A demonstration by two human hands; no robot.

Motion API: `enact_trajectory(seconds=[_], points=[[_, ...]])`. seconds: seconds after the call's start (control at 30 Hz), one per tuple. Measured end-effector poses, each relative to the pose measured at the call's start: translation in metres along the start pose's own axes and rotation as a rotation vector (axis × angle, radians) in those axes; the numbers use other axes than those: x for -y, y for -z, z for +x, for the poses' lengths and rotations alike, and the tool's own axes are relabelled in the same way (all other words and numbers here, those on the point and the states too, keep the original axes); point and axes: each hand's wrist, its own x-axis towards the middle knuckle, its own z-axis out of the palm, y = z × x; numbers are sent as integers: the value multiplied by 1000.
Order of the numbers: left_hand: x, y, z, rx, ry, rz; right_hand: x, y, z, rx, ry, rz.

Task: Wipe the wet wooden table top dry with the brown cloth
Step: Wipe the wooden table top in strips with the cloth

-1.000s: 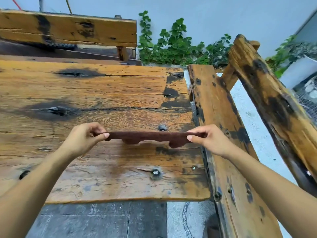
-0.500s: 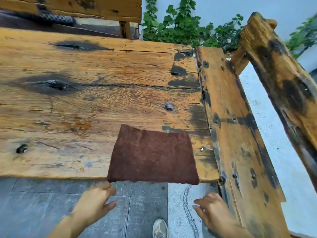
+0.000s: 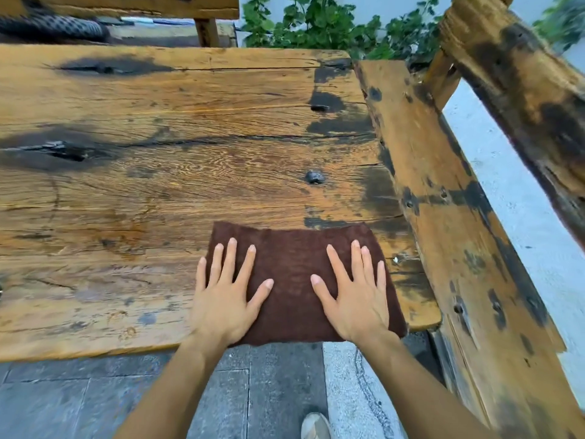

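Observation:
The brown cloth (image 3: 292, 258) lies spread flat on the near right corner of the wooden table top (image 3: 177, 160), its near edge reaching the table's front edge. My left hand (image 3: 225, 293) presses flat on the cloth's left part with fingers straight and spread. My right hand (image 3: 353, 296) lies flat on the cloth's right part in the same way. Dark wet-looking patches mark the boards near the right edge and at the left, around knots and bolt heads.
A wooden bench (image 3: 449, 236) with a slanted backrest (image 3: 525, 99) runs along the table's right side. Another bench back (image 3: 126, 4) stands behind the table. Green plants (image 3: 319, 23) grow at the far wall. Grey paving and a shoe tip (image 3: 313, 426) show below.
The cloth went from being held stretched above the table to lying flat on the near corner. Both hands let go of it, then came down flat on top of it.

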Motion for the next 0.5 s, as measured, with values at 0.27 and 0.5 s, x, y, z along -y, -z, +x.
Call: enact_trajectory(seconds=[0.27, 0.5], points=[[-37, -10, 12, -69, -2, 8, -16, 12, 22, -2, -39, -6], [-47, -10, 28, -38, 114, 32, -28, 18, 51, -23, 3, -14]])
